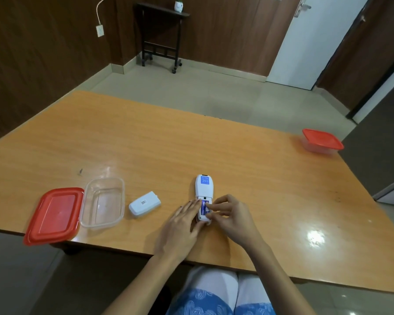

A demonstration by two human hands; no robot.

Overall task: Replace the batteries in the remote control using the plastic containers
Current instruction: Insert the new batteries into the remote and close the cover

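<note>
A white remote control lies face down on the wooden table, its battery bay uncovered at the near end. Blue batteries sit in the bay. My left hand lies flat against the remote's left side and holds it steady. The fingertips of my right hand press on the batteries from the right. The white battery cover rests on the table to the left. Further left stands an open clear plastic container, with nothing in it, next to its red lid.
A second clear container with a red lid on stands at the table's far right edge. The loose red lid overhangs the near table edge. Beyond the table are floor, a small black side table and a white door.
</note>
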